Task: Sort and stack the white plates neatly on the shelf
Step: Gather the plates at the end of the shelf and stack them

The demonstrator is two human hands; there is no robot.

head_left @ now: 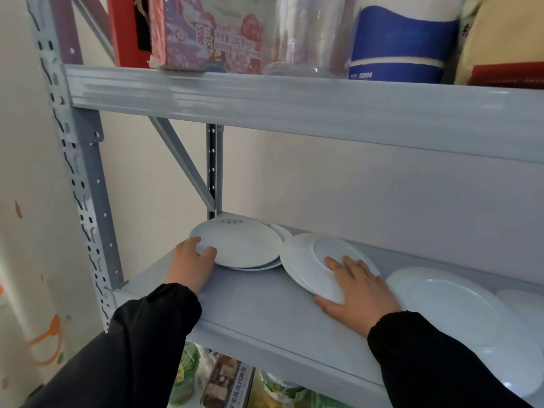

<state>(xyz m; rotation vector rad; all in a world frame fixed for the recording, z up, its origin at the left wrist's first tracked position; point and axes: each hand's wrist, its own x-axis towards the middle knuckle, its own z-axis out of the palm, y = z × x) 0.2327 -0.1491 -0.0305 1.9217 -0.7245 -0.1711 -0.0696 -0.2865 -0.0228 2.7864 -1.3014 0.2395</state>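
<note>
A small stack of white plates (241, 242) lies at the back left of the grey shelf (259, 298). My left hand (191, 265) grips the near left rim of its top plate. To its right a white plate (306, 260) is turned bottom up and tilted, its left edge raised. My right hand (357, 287) holds it, fingers spread flat on its underside and the thumb under its near rim. More white plates (450, 307) lie overlapping at the right end of the shelf.
The shelf above (294, 113) hangs low over the plates and carries a pink box (206, 33), a clear jar (306, 33) and a blue-and-white roll (400, 42). A grey upright post (85, 184) stands at the left. Packaged food (229, 381) fills the shelf below.
</note>
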